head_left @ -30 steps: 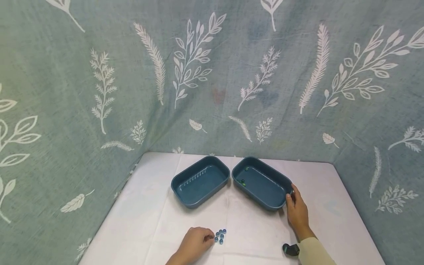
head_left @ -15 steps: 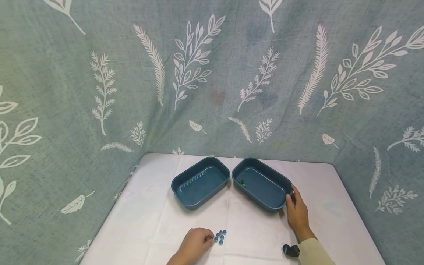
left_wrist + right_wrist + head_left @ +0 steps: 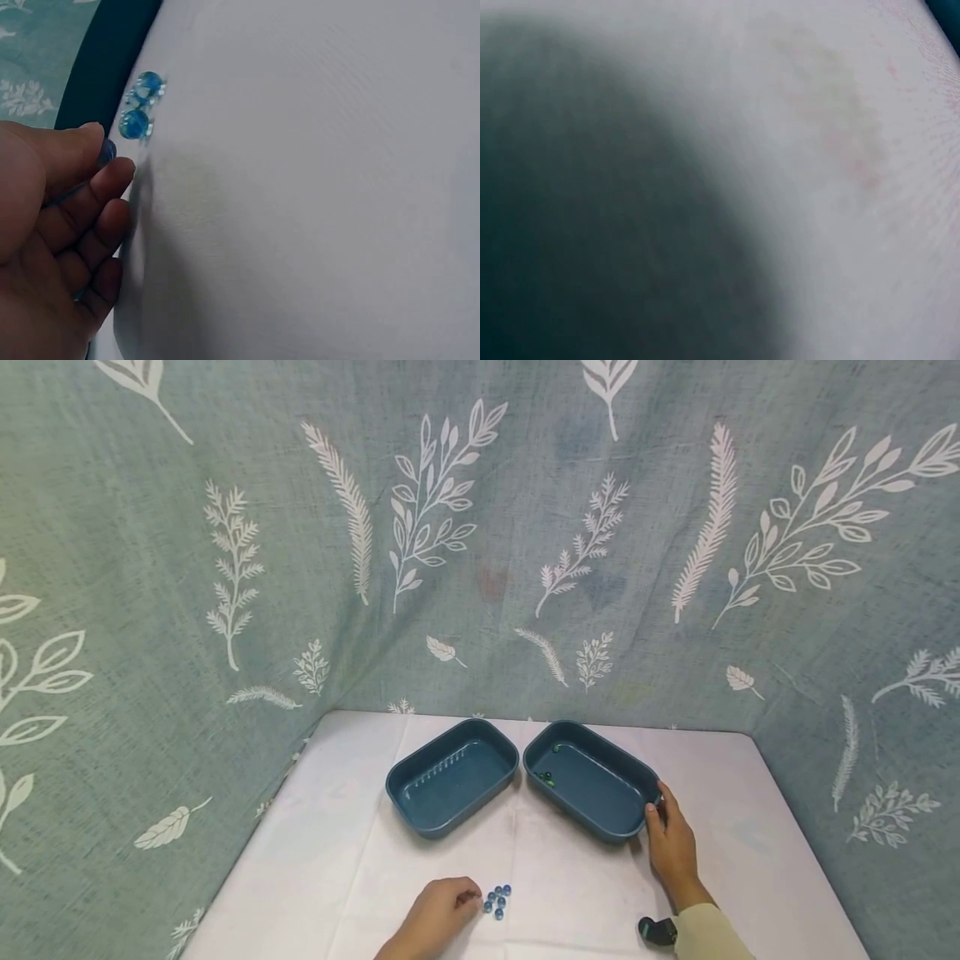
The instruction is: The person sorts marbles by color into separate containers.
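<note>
In the head view my left hand is low over the white cloth with its fingers curled, just left of several blue glass marbles. The left wrist view shows a blue marble between the tips of the thumb and index finger, partly hidden by them. Other marbles lie past the thumb on the cloth. My right hand holds the near right corner of the right dark blue tray, where some green marbles lie toward the left end. The right wrist view is blurred.
A second dark blue tray stands to the left at an angle, its corner close to the right tray. A black device is at the right wrist. Patterned fabric walls enclose the white-covered table at the back and sides.
The left hand has drawn very slightly left from the blue marbles. The right hand and trays have stayed in place; the head view has shifted a little.
</note>
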Available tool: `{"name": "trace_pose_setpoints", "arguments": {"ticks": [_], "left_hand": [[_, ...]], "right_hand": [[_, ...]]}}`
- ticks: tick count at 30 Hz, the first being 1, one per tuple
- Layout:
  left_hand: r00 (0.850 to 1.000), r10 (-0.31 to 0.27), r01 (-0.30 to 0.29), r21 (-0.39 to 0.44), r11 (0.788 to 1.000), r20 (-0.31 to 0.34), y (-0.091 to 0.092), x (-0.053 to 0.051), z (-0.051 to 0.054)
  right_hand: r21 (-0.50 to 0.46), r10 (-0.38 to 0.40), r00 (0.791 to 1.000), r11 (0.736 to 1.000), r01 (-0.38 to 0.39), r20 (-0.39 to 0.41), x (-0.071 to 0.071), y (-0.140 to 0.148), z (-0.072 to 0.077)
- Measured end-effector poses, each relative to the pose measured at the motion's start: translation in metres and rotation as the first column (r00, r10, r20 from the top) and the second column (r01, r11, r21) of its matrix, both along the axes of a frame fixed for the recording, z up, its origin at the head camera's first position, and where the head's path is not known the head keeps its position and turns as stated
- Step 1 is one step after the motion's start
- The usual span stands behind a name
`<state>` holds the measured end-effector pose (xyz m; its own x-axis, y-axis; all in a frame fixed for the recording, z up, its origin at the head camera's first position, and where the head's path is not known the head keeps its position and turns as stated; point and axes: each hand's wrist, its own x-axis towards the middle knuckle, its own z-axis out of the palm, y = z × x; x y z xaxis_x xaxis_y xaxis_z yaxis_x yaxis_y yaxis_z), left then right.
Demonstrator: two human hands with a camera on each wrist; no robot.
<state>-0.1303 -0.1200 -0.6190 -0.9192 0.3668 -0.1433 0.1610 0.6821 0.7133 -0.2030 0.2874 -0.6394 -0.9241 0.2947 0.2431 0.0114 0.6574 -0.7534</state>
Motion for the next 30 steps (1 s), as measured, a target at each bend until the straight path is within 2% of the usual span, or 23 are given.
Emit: {"name": "trace_pose_setpoints", "arguments": {"ticks": [6, 16, 26, 30], "left_hand": [[0.996, 0.051, -0.060, 0.129, 0.990, 0.071, -0.006, -0.003, 0.001], [0.982, 0.096, -0.135, 0.247, 0.960, 0.160, -0.012, -0.011, 0.010], [0.986, 0.136, -0.158, 0.261, 0.952, 0.098, -0.012, -0.027, 0.029], [0.990, 0.127, -0.139, 0.285, 0.948, 0.060, -0.013, -0.034, 0.039]], "right_hand": [[0.001, -0.002, 1.000, 1.000, 0.002, -0.001, 0.000, 0.000, -0.001], [-0.001, -0.005, 1.000, 1.000, 0.005, 0.014, -0.001, 0.000, -0.001], [0.000, 0.004, 1.000, 1.000, -0.004, 0.020, 0.000, -0.001, 0.001], [0.002, 0.004, 1.000, 1.000, -0.004, 0.018, 0.001, -0.001, 0.001]]}}
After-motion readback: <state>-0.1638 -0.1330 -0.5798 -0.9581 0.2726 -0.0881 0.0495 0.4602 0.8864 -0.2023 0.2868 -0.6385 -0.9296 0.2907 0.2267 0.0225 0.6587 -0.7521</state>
